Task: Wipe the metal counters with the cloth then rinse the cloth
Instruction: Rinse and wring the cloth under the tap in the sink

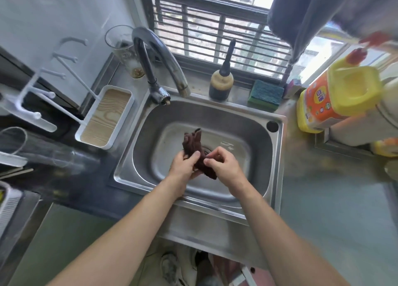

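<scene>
1. Head view: both hands are over the basin of the steel sink, working a dark brown cloth between them.
2. The left hand has its grip clamped on the cloth's lower part, thumb across the fabric; the right hand pinches the bunched cloth just beside it. The cloth's free end sticks up and away toward the faucet.
3. The cloth is held above the drain, clear of the basin floor as far as can be told.
4. No water can be seen running from the faucet spout, and the basin looks largely dry, so I judge the rinse is either about to begin or is at a wringing stage; the frame does not settle which.
5. The cloth being at the sink suggests the wiping of the worktop is finished. The metal surface on the right looks free of visible debris, though blur hides detail.
6. What likely remains: wetting, squeezing out, and setting the cloth down.
</scene>
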{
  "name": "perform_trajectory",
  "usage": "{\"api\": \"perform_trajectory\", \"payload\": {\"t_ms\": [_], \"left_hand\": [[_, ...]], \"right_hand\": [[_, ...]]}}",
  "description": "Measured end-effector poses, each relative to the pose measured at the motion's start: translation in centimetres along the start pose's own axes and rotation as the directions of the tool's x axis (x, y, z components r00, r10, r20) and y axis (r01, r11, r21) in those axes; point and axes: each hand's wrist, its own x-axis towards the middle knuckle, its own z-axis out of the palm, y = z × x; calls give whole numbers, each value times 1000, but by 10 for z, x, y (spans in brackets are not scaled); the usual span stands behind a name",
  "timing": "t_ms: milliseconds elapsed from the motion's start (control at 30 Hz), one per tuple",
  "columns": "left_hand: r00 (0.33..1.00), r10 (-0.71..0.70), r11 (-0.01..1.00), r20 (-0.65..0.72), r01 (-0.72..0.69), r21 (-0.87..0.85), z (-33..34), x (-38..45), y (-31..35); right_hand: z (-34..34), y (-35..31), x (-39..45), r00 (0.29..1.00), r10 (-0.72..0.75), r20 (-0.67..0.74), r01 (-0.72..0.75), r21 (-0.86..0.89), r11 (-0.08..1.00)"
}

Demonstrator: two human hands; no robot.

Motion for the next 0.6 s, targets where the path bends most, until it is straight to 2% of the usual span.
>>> {"api": "perform_trajectory", "payload": {"t_ms": [100,200,233,267,300,333,367,433,500,533,600], "left_hand": [[997,-11,998,-80,6,-55,-10,0,0],[954,-159,986,-254,143,-82,-24,9,-5],[934,-189,982,-304,188,-32,-29,13,-8],[918,-183,968,-351,231,101,-32,14,-7],[922,-125,920,-366,245,304,-33,14,-5],[946,-61,850,-318,216,480,-33,14,-3],[976,-9,817,-219,133,560,-29,12,2],[1000,-15,917,-12,18,399,-15,4,15],[995,-26,994,97,15,110,-9,1,25],[987,-20,999,161,13,41,-8,3,29],[975,25,993,221,-50,109,-8,1,32]], "right_hand": [[2,-4,0,988,54,-147,-45,62,997],[4,-11,3,964,165,-209,-111,245,963],[5,-15,2,964,185,-189,-126,288,949],[6,-20,0,970,182,-164,-123,315,941],[6,-26,-2,977,160,-138,-107,330,938],[6,-31,-4,985,124,-116,-78,339,937],[7,-35,-5,992,84,-99,-45,345,937],[6,-39,-4,996,28,-81,1,343,939],[3,-43,-3,996,5,-87,20,285,958],[1,-44,-1,996,-15,-85,34,227,973],[-4,-49,1,995,-86,-54,88,42,995]]}}
